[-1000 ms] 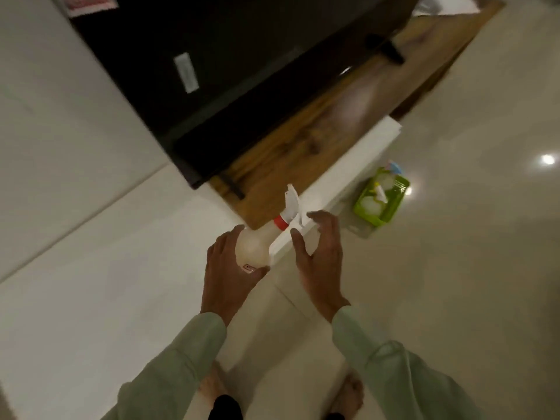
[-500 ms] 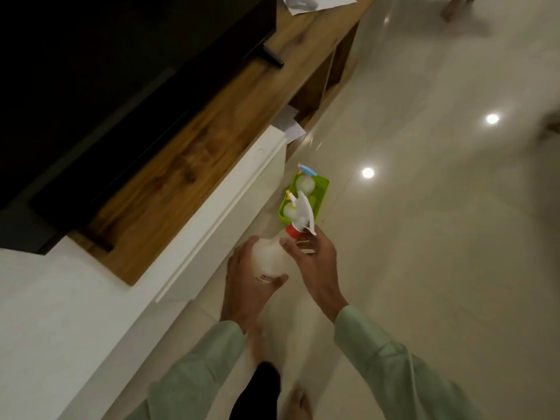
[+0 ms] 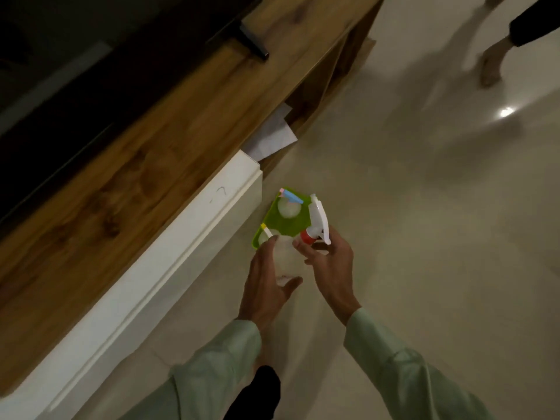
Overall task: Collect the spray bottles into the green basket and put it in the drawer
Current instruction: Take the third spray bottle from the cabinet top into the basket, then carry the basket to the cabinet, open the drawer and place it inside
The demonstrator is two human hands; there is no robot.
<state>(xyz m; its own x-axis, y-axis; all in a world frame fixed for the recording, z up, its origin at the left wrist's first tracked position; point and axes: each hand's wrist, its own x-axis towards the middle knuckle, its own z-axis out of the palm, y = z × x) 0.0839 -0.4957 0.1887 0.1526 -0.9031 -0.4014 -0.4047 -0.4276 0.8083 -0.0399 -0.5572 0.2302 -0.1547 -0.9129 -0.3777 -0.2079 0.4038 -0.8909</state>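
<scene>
A clear spray bottle (image 3: 288,256) with a red collar and a white trigger head is held in both hands just above the floor. My left hand (image 3: 268,283) wraps its body from below. My right hand (image 3: 328,262) pinches its neck under the trigger. Right beyond it, the green basket (image 3: 288,224) stands on the floor against the white drawer front (image 3: 181,247). In the basket stand two spray bottles, one with a blue trigger (image 3: 289,204), one with a yellow tip (image 3: 266,233) partly hidden by my fingers.
A wooden TV cabinet (image 3: 151,153) with a dark screen runs along the left. White papers (image 3: 272,134) stick out of its open shelf. Another person's foot (image 3: 491,65) is on the pale tiled floor at the top right.
I have moved forward along the cabinet, so the basket is now nearer and directly beyond the bottle. My right hand has closed around the bottle's neck.
</scene>
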